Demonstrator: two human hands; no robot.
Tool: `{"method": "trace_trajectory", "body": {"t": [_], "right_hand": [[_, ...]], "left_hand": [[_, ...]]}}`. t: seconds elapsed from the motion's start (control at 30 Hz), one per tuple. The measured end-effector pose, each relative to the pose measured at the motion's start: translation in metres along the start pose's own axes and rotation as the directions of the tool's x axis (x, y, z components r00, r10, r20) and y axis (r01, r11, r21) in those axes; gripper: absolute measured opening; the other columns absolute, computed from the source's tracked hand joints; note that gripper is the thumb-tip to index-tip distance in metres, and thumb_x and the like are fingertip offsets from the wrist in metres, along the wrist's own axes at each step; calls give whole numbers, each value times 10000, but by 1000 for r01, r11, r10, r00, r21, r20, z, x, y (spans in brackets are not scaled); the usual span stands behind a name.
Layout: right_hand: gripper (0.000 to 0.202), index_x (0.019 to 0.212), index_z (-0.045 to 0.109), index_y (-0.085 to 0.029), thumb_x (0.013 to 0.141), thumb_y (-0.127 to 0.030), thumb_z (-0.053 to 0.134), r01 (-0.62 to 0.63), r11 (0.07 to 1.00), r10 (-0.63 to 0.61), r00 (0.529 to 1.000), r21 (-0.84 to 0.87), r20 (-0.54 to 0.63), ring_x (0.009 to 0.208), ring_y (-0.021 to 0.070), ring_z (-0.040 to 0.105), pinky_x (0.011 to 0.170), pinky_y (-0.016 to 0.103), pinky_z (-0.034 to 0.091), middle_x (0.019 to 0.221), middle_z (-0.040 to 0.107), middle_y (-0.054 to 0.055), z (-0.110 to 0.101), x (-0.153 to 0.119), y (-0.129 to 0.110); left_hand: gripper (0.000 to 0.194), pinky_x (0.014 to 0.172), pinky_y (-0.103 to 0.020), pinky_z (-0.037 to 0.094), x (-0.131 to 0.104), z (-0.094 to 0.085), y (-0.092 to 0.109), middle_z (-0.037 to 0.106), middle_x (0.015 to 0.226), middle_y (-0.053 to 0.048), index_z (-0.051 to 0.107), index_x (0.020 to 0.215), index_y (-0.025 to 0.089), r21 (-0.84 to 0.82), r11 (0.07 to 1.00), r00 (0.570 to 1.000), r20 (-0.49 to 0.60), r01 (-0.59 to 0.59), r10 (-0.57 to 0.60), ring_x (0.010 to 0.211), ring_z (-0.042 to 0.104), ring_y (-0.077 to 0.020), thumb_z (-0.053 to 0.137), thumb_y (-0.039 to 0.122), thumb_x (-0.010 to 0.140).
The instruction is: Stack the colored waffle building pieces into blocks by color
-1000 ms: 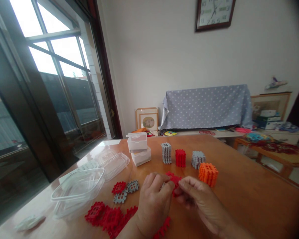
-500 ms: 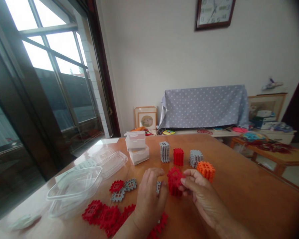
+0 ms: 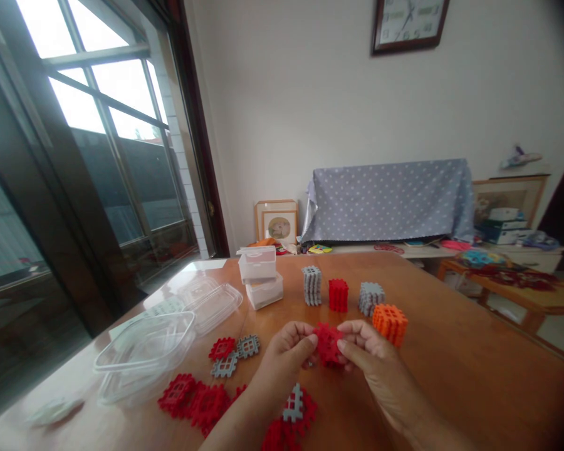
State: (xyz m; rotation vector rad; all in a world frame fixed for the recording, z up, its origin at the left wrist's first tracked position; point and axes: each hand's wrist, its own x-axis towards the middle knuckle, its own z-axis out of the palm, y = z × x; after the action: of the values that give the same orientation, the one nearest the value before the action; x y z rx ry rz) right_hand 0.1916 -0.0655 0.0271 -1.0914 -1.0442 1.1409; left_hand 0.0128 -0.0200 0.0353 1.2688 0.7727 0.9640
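Between my two hands is a red toothed building tile [image 3: 329,343]; whether more red tiles sit stacked under it is hard to make out. My left hand [image 3: 295,346] pinches its left edge with thumb and fingertips. On the opposite edge, my right hand [image 3: 364,347] grips it the same way. A grey tile [image 3: 292,403] lies on loose red tiles below my left wrist. More red tiles [image 3: 208,404] spread to the left, partly hidden by my forearm. One red tile [image 3: 222,348] rests beside two grey tiles [image 3: 224,364].
Beyond my hands stand a tall grey stack [image 3: 312,285], a red stack [image 3: 338,295], a shorter grey stack [image 3: 371,298] and an orange stack [image 3: 390,324]. White boxes [image 3: 257,265] are piled at the back. Clear plastic containers [image 3: 145,341] occupy the wooden table's left side.
My left hand has moved up and right from over the loose tiles and now holds the red tile's left edge. A grey tile near that hand now shows lower, on the red ones.
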Motion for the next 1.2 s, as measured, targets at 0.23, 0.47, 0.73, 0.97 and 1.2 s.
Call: {"method": "trace_trajectory", "body": {"t": [0.23, 0.47, 0.73, 0.97, 1.2], "right_hand": [[414, 1191, 666, -231, 850, -463, 693, 30, 993, -28, 999, -113, 19, 953, 236, 649, 825, 353, 504, 1006, 715, 42, -2, 1, 2], [589, 1343, 557, -301, 798, -404, 755, 261, 836, -299, 954, -482, -3, 1135, 278, 624, 948, 420, 515, 1301, 629, 79, -2, 2, 14], [507, 1281, 624, -327, 786, -297, 730, 375, 696, -427, 902, -612, 66, 1181, 298, 599, 1019, 462, 487, 1323, 617, 68, -4, 5, 16], [455, 1212, 682, -285, 782, -425, 731, 313, 664, -406, 914, -679, 25, 1215, 317, 570, 1083, 486, 420, 1280, 655, 86, -32, 20, 4], [433, 1150, 719, -255, 794, -502, 719, 308, 614, -320, 939, -726, 127, 1181, 311, 594, 1061, 476, 425, 1231, 687, 89, -58, 39, 16]], "left_hand": [[261, 591, -213, 341, -2, -1, -1, 607, 684, 27, 607, 937, 166, -71, 984, 984, 84, 165, -159, 569, 496, -75, 760, 265, 752], [312, 666, -244, 441, -1, -1, -5, 669, 756, -12, 507, 850, 185, -276, 942, 982, 46, 191, -186, 665, 623, -123, 779, 255, 716], [351, 673, -237, 432, 0, -2, -8, 678, 733, -11, 534, 859, 182, -273, 935, 974, 62, 225, -217, 656, 633, -119, 822, 328, 720], [339, 761, -297, 479, 0, 1, -9, 721, 854, -72, 551, 892, 181, -180, 939, 955, -4, 293, -298, 788, 692, -181, 746, 434, 779], [195, 734, -287, 483, 1, -2, -16, 692, 877, -69, 611, 921, 155, -50, 931, 930, -63, 360, -363, 752, 670, -154, 674, 269, 776]]}}
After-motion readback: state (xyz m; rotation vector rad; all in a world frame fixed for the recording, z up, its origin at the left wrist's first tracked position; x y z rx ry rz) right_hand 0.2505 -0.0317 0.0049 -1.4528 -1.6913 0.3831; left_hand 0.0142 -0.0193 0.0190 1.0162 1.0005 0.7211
